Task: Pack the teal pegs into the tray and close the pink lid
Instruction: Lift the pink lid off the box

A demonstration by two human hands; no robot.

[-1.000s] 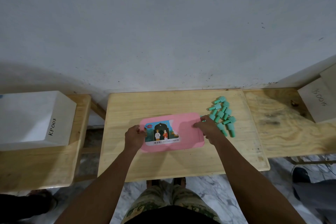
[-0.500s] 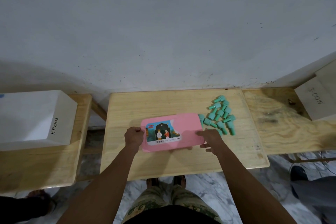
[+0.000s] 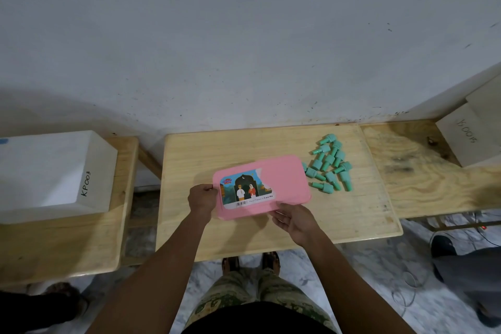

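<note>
The left hand point(image 3: 202, 198) pinches the pink lid's point(image 3: 282, 184) left edge; the right hand point(image 3: 294, 218), half open, seems to hook fingers under its near edge. The tray beneath is hidden. The pegs point(image 3: 329, 168) lie loose just right. A jerky lift could scatter them. The lid sticker's brand is unreadable; white boxes read "KP003" point(image 3: 86, 184) and roughly "JS0015" point(image 3: 466, 131).

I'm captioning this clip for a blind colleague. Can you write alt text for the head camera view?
A person's left hand and right hand hold a closed pink lid bearing a picture label on a wooden table. A pile of teal pegs lies loose on the table just right of it, not yet packed.
</note>
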